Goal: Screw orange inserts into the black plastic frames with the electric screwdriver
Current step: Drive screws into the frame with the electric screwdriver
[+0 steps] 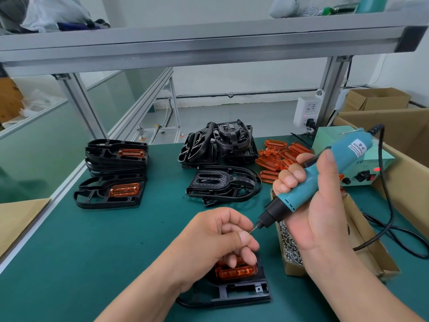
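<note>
A black plastic frame (241, 292) lies on the green mat near the front edge, with an orange insert (236, 271) seated in it. My left hand (218, 238) hovers over the insert and pinches a small screw against the tip of the screwdriver bit. My right hand (311, 205) grips the teal electric screwdriver (325, 175), tilted with its bit pointing down-left at my left fingertips. A stack of frames with orange inserts fitted (116, 168) stands at the left. Bare black frames (220, 163) are piled in the middle, and loose orange inserts (278, 156) lie beside them.
A long cardboard box of screws (290, 249) sits right of my hands. The screwdriver's green power unit (362, 168) stands at the right, its black cable (390, 219) looping across the mat. Large cardboard boxes (404, 145) border the right side. An aluminium shelf frame (209, 47) runs overhead.
</note>
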### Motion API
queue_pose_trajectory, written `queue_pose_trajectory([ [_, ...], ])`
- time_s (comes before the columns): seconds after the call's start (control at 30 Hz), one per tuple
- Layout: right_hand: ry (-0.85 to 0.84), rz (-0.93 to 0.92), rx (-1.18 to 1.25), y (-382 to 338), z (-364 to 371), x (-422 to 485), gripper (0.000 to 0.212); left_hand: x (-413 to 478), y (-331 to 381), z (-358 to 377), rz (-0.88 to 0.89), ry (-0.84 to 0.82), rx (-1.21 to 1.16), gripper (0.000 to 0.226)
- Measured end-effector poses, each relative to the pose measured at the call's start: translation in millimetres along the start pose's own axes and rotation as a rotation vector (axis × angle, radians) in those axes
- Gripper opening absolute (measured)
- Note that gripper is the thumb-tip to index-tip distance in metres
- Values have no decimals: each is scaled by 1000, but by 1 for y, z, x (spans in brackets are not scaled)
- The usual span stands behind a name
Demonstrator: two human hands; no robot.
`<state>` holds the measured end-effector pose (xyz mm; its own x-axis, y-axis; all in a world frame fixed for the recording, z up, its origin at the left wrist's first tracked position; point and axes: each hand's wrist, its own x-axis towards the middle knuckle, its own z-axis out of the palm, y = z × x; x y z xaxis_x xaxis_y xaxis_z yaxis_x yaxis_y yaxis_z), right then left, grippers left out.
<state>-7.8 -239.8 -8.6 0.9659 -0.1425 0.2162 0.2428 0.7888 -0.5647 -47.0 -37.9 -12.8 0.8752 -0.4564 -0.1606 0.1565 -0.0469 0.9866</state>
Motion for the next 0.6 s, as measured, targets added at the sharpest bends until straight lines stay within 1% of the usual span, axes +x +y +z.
queue_pose_trajectory([
  [0.23,27,8,-7,2,0,0,35,0,1,1,-2,16,57,13],
  [0.6,28,4,-12,3,-1,0,36,0,2,1,-13,30,41,16],
])
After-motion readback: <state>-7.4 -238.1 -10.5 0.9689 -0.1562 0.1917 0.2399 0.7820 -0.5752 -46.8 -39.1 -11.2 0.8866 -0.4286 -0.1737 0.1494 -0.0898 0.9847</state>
